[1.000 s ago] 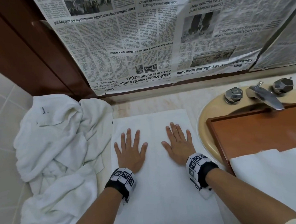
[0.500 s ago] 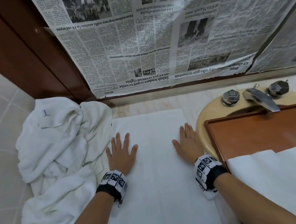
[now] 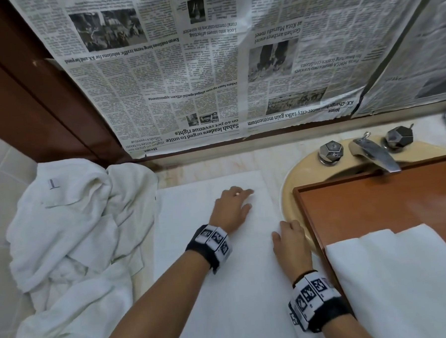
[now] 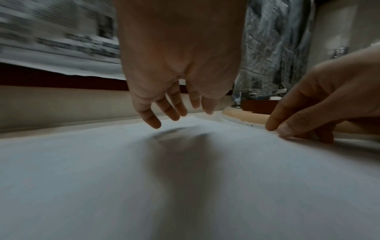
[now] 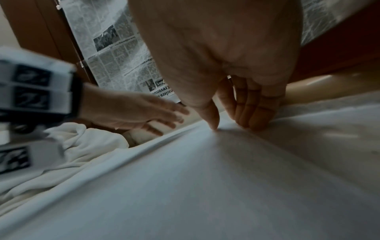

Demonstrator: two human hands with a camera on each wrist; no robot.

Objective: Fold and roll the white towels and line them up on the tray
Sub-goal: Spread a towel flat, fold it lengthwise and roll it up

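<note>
From the head view, a flat white terry towel [image 3: 209, 273] lies spread on the pale marble worktop [image 3: 216, 169], between a crumpled heap of white towels [image 3: 72, 228] on the left and the brown wooden tray [image 3: 373, 199] resting over the beige basin [image 3: 290, 191] on the right; the spread layout probably serves to give a smooth sheet for folding. Another flat white cloth [image 3: 403, 275] already hangs over the tray's near end. The left hand [image 3: 231, 207] reaches across toward the towel's far right part, fingers extended and loosely apart, while the right hand [image 3: 289, 240] sits at the towel's right edge beside the basin, seemingly to take that edge for a fold. From the left wrist view, the left hand [image 4: 179, 73] hovers just over the cloth with relaxed, slightly spread fingers [image 4: 152, 120], holding nothing, and the right hand's fingertips [image 4: 275, 125] touch the edge. From the right wrist view, the right hand [image 5: 226, 65] has thumb and fingers [image 5: 255, 118] bent down onto the hem, about to nip it, though whether fabric is truly caught I cannot tell; the blurred left hand [image 5: 131, 112] stays flat and empty.
</note>
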